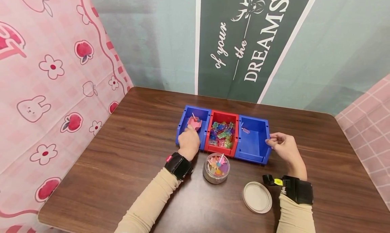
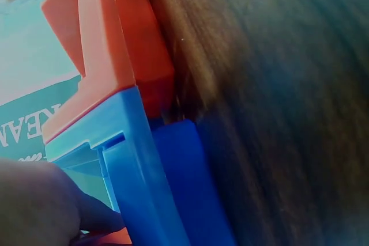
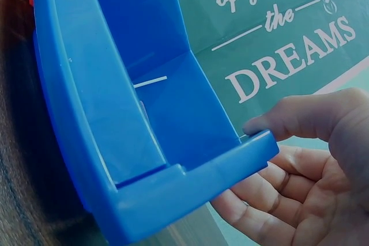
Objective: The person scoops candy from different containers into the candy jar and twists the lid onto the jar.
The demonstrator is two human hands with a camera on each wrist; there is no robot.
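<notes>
My left hand (image 1: 189, 143) reaches into the left blue bin (image 1: 203, 113), fingers curled down at a pink thing (image 1: 195, 123) with a white stick and a small blue bit on it. The hand hides the fingertips, so I cannot tell whether they pinch it. At the other end of the row my right hand (image 1: 284, 145) pinches the outer rim of the right blue bin (image 1: 257, 141), thumb on top and fingers below. Inside that bin lie a small pink charm (image 1: 246, 130) and a white stick (image 3: 151, 82).
Between the blue bins sits a red bin (image 1: 225, 114) holding several clear coloured pieces (image 1: 222, 133). In front stands a clear jar (image 1: 214, 177) of colourful charms (image 1: 217, 165). A round lid (image 1: 257, 197) lies by my right forearm on the wooden table (image 1: 122, 152). Printed cloths hang behind.
</notes>
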